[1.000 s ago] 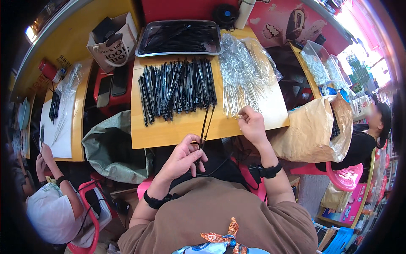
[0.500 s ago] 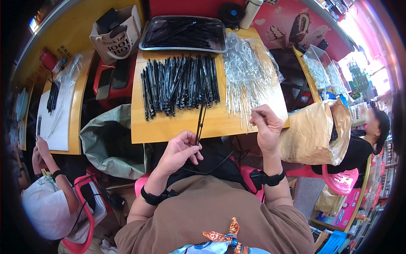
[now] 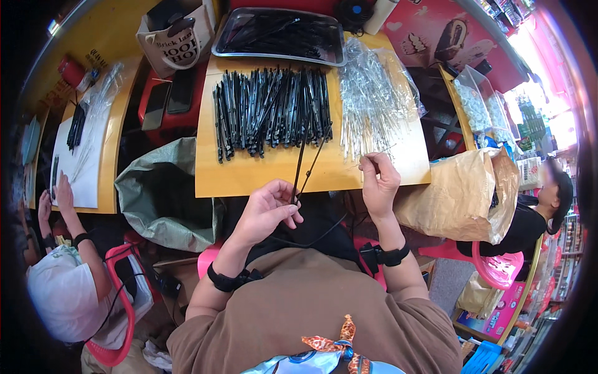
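Note:
Between the thumb and fingers of my left hand (image 3: 269, 213) are thin black strips (image 3: 299, 167), upright and splayed apart toward their upper ends. They stand just past the table's front edge. My right hand (image 3: 380, 182) is closed in a pinch over the table's front right; what lies between its fingertips is too fine to make out. Beyond it, a bundle of thin silvery wires (image 3: 367, 128) partly sticks out of a clear plastic bag (image 3: 367, 65). To the left of the wires, a wide row of similar black strips (image 3: 268, 112) lies on the wooden table (image 3: 261, 177).
A metal tray (image 3: 280, 58) with more black strips stands behind the row. An open green sack (image 3: 156, 212) is left of the table, a brown paper bag (image 3: 458, 199) right. Phones (image 3: 181, 90) lie on a red stool. Another person (image 3: 68, 287) works at far left.
My right hand has moved slightly left, its fingers turned more downward. The black strips in my left hand have spread further apart. The whole view has shifted a little.

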Action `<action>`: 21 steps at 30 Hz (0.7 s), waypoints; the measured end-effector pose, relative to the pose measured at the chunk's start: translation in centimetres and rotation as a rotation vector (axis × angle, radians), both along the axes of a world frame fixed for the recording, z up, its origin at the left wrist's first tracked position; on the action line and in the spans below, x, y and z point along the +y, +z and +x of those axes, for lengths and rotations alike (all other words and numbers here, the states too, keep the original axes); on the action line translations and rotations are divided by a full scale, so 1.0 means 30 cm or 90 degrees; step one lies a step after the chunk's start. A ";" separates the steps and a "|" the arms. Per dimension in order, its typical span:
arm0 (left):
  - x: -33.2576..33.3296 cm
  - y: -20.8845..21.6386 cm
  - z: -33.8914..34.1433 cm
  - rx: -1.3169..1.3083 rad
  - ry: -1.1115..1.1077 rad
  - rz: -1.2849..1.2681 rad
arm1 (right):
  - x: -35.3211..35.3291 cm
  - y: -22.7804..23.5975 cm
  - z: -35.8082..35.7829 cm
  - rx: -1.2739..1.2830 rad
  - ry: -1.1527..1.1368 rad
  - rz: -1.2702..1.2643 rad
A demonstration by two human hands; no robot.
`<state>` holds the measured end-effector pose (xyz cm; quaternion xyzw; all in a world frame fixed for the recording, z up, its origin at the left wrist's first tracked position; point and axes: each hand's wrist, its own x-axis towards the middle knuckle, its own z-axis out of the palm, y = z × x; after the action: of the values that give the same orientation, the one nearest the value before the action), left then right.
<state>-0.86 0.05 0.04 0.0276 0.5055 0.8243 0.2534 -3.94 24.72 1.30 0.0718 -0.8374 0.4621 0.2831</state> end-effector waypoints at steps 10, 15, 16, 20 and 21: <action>0.004 0.024 0.009 0.004 0.024 0.018 | -0.202 -0.015 -0.020 -0.369 0.195 -0.598; -0.006 0.035 0.018 0.011 0.019 0.013 | -0.244 -0.032 0.001 -0.447 0.215 -0.659; -0.007 0.035 0.018 0.008 0.017 0.022 | -0.249 -0.026 0.005 -0.460 0.219 -0.665; -0.006 0.037 0.020 0.015 0.007 0.014 | -0.259 -0.024 0.009 -0.485 0.223 -0.678; -0.007 0.038 0.019 0.017 0.007 0.017 | -0.259 -0.027 0.008 -0.484 0.224 -0.678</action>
<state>-0.27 -0.15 1.19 0.0392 0.4979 0.8318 0.2421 -3.69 16.94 0.51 -0.1099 -0.5130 0.8437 -0.1139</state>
